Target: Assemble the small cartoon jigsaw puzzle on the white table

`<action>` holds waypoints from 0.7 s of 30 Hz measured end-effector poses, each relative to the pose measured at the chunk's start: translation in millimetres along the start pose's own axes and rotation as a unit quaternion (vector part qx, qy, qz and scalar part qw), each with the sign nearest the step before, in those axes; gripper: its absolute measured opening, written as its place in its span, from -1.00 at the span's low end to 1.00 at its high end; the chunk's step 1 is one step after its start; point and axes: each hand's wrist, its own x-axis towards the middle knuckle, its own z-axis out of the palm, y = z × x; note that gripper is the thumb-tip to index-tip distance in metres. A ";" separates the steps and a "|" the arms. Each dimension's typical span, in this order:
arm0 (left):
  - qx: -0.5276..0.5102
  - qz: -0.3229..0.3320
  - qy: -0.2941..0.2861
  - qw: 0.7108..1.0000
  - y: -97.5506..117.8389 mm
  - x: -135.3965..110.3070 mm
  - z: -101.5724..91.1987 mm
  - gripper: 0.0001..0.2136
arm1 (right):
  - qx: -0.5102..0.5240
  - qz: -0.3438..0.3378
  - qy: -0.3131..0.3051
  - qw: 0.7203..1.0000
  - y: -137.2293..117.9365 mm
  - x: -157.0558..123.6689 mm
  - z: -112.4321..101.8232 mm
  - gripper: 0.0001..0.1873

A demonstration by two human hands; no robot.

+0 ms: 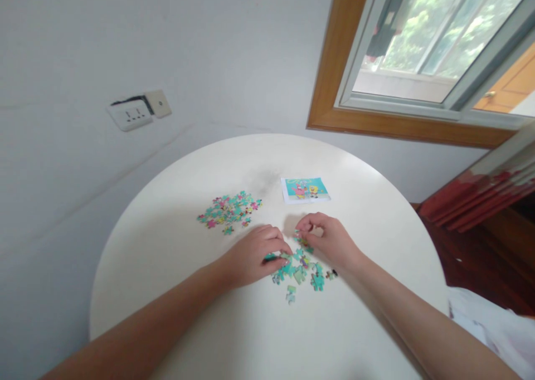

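Observation:
Loose jigsaw puzzle pieces (300,274), mostly teal and pale green, lie in a small group in front of me. At the left of this group, my left hand (261,256) has its thumb and fingers curled around a teal puzzle piece (271,257). My right hand (324,236) is at the group's far side, fingertips pinched on a small puzzle piece (297,233) that they partly cover. A larger pile of puzzle pieces (229,210) in teal, pink and yellow is spread out beyond my left hand. Behind my right hand lies a picture card (305,190) with two cartoon figures on teal.
Everything rests on a round white table (200,335) against a pale wall (234,51). A power socket (131,115) is on the wall at left. A wood-framed window (401,121) and a red and white curtain (480,193) are at right.

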 end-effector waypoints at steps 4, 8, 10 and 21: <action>-0.019 0.014 0.017 1.000 1.6 2.1 -3.1 -0.85 | -0.001 0.032 0.011 0.999 5.9 21.6 1.5 -0.94; -0.003 -0.035 0.098 0.995 -4.4 1.8 -8.5 -0.83 | -0.045 0.032 -0.008 0.998 7.8 41.8 12.0 -0.94; 0.012 -0.059 0.132 0.989 -9.0 0.9 -9.3 -0.82 | -0.083 0.042 -0.001 0.996 5.7 48.4 18.6 -0.93; 0.061 -0.129 0.201 0.969 -17.9 -0.2 -5.4 -0.78 | -0.162 0.006 0.015 0.987 5.7 50.7 13.8 -0.84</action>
